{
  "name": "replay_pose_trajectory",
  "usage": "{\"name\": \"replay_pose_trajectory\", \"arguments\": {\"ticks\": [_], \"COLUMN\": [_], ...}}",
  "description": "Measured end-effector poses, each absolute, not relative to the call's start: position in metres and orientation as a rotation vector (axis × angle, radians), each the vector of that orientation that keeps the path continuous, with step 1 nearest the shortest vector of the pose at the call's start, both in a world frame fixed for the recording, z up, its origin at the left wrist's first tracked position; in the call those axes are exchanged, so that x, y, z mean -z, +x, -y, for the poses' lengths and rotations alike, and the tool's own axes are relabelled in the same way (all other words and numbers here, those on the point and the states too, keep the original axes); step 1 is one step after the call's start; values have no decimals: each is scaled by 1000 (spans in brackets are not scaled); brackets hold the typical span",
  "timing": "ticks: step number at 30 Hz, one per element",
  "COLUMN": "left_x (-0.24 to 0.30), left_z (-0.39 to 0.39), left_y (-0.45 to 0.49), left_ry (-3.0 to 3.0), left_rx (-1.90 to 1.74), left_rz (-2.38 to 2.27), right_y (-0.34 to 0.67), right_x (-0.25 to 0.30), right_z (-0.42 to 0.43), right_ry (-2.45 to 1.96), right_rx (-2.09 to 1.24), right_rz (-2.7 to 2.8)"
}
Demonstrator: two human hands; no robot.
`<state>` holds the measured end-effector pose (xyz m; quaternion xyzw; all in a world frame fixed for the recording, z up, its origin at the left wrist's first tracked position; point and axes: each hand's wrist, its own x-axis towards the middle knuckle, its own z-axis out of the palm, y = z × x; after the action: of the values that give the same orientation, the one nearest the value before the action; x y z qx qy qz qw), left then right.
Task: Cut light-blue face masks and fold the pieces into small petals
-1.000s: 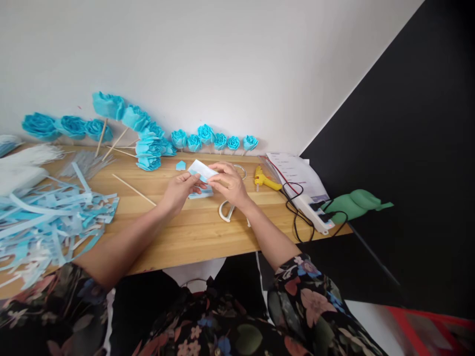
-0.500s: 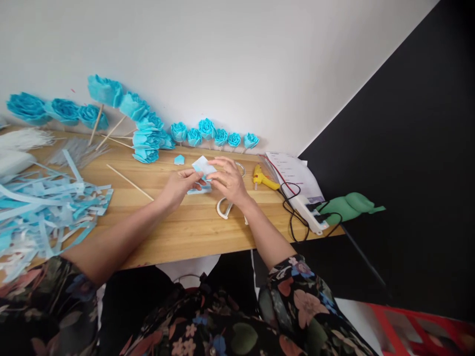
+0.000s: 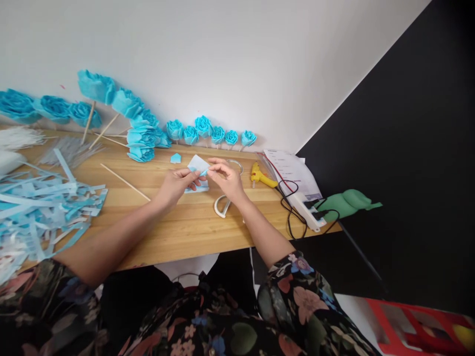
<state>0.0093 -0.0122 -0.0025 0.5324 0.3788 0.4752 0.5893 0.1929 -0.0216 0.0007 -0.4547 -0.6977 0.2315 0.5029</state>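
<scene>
Between my two hands is a small pale blue piece of paper (image 3: 198,161), its upper corner pointing away from me and its lower edge bent. My left hand (image 3: 178,185) pinches it from the left. From the right, my right hand (image 3: 227,178) pinches its lower right edge. Under my hands lies a flat stack of light blue paper (image 3: 198,187), partly covered. A small blue cut piece (image 3: 175,157) rests just beyond my left hand. Scissors with white handles (image 3: 221,206) lie partly beneath my right hand.
Blue paper roses (image 3: 141,136) line the wall, some on sticks. Blue paper strips (image 3: 48,202) heap at the left, near a thin wooden stick (image 3: 125,182). At the right are a yellow glue gun (image 3: 261,176), a white power strip (image 3: 306,212), printed sheets (image 3: 293,170) and a green object (image 3: 345,204).
My right fingers have moved down to the paper's lower right edge and closed there, bending that edge. The whole view has shifted slightly.
</scene>
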Motion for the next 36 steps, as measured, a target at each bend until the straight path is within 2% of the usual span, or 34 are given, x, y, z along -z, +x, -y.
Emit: {"name": "replay_pose_trajectory", "arguments": {"ticks": [4, 15, 26, 36], "left_x": [-1, -6, -10, -7], "left_z": [15, 15, 15, 19], "left_y": [10, 8, 7, 9], "left_ry": [1264, 1428, 1341, 1412], "left_rx": [-1087, -1082, -1187, -1135], "left_rz": [-863, -950, -908, -869], "right_y": [193, 191, 187, 189], "right_x": [5, 3, 3, 5], "right_z": [17, 20, 23, 20], "right_ry": [-1143, -1061, -981, -976], "right_rx": [-756, -901, -1155, -1084], "right_rz": [1536, 1429, 1474, 1422]}}
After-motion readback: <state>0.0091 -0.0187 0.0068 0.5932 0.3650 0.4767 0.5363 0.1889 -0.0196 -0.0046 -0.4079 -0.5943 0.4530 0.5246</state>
